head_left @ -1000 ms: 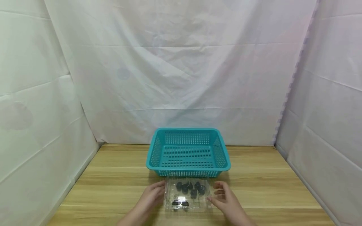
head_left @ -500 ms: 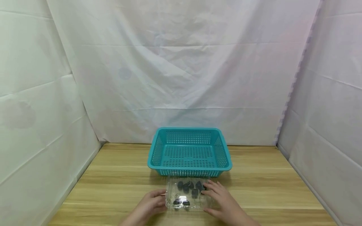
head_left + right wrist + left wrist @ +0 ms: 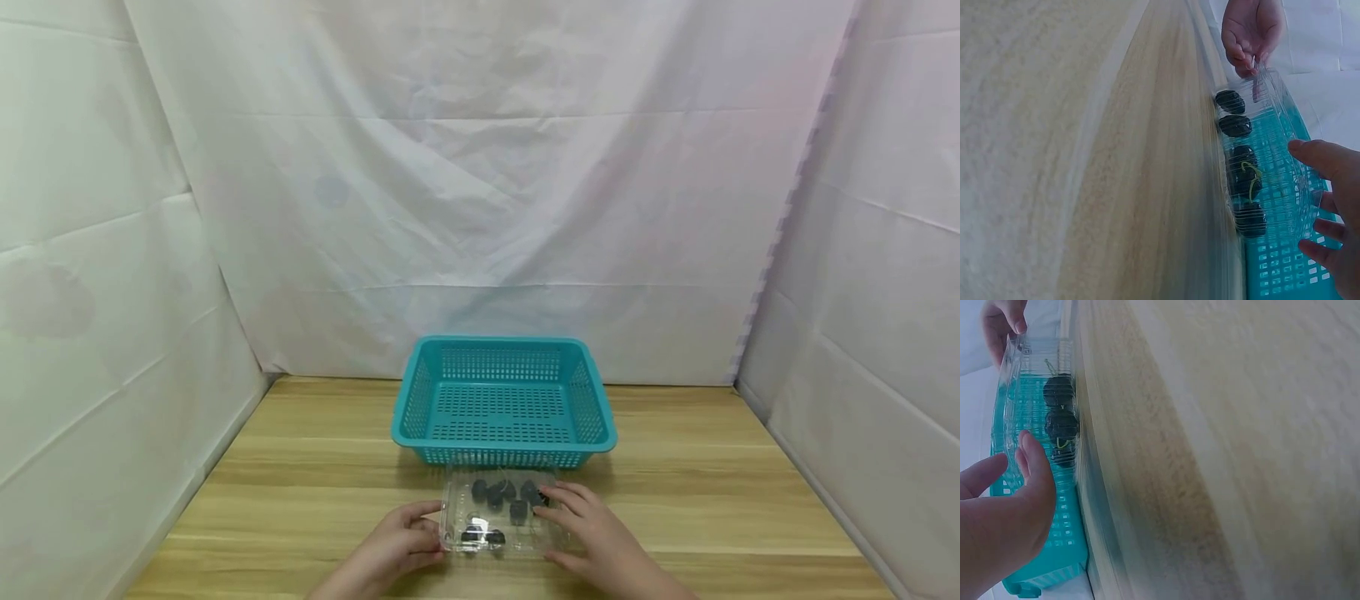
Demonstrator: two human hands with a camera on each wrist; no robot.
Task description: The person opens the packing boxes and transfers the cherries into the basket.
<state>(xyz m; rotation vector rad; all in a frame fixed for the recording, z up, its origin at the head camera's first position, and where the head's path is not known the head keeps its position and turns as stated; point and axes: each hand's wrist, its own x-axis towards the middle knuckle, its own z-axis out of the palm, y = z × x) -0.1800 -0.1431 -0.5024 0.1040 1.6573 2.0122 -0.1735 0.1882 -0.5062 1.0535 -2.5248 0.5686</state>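
On the table (image 3: 712, 500), fruit (image 3: 1235, 126) stems (image 3: 1251, 167) seem green only in wrist views.

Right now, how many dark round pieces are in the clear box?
8 visible in the clear box, head view: three far-left pieces, two far-right pieces, one centre-right piece, two near-left pieces. More may be hidden by overlap or the right hand.
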